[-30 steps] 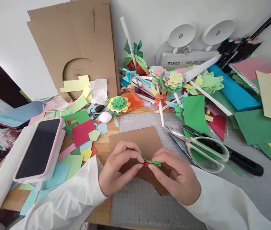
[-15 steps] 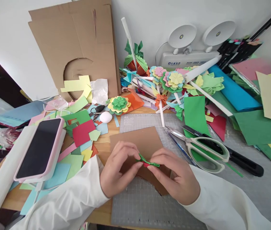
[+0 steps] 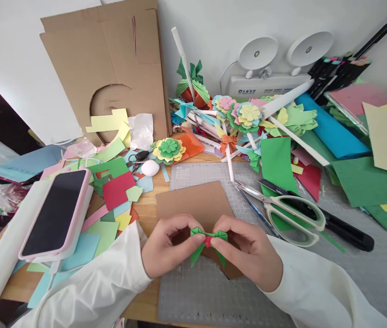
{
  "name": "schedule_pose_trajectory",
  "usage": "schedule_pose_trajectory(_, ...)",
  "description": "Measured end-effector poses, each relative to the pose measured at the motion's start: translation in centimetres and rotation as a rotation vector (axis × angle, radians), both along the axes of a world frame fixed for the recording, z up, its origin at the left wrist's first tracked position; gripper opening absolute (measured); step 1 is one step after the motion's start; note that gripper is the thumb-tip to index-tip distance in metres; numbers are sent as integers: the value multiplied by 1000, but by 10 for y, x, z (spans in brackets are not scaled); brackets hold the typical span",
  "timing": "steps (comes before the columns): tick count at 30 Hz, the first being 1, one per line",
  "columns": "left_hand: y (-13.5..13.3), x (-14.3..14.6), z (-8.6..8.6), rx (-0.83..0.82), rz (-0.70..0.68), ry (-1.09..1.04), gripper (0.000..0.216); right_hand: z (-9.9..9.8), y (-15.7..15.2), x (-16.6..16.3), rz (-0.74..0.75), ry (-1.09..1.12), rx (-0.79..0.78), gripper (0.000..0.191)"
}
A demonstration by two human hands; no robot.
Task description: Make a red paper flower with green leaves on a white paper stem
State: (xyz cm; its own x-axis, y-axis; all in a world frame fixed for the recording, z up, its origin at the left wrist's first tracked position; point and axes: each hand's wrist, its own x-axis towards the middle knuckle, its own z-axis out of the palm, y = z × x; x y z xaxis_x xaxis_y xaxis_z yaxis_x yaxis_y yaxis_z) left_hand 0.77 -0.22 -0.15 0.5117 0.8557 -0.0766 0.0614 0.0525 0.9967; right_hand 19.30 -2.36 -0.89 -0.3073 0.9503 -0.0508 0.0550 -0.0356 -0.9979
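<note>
A small green paper bow [image 3: 208,240] with a red centre is held up between both hands, its two tails hanging down. My left hand [image 3: 167,246] pinches its left loop with thumb and fingers. My right hand [image 3: 248,250] pinches the right loop. Both hands hover just above a brown cardboard piece [image 3: 196,202] lying on a grey cutting mat [image 3: 200,291]. White sleeves cover both forearms.
Green-handled scissors [image 3: 289,212] and a black-handled knife [image 3: 343,228] lie right of the hands. A phone in a pink case [image 3: 56,212] rests at left among coloured paper scraps. Paper flowers [image 3: 170,149], rolled paper sticks and coloured sheets crowd the back; a cardboard sheet [image 3: 111,68] leans on the wall.
The bow has been turned up to face the camera, so its loops and tails now show. Both hands stayed pinched on it and shifted slightly lower.
</note>
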Motion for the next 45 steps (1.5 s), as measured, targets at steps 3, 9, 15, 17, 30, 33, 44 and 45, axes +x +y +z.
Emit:
schedule_pose_trajectory(3,0,1,0,-40,10,-17,18,-2,1,-2,-12,46,-114,25)
schedule_pose_trajectory(9,0,2,-2,-28,25,14,18,-3,4,-3,-4,41,-148,27)
schedule_pose_trajectory(15,3,-1,2,-155,-19,-45,28,-1,6,-2,6,76,-83,28)
schedule_pose_trajectory(17,4,-3,4,-201,-37,-67,31,-1,7,-1,-16,92,-41,29)
schedule_pose_trajectory(30,9,-4,-2,-273,-7,-76,27,-8,9,2,-14,154,-108,32)
schedule_pose_trajectory(33,9,-5,-6,-256,52,-80,27,-9,9,2,54,169,-203,36)
schedule_pose_trajectory(44,8,-3,1,-147,-3,-23,31,-15,5,2,60,164,-239,33)
schedule_pose_trajectory(45,8,-3,2,-141,-5,-16,31,-14,5,2,71,154,-239,32)
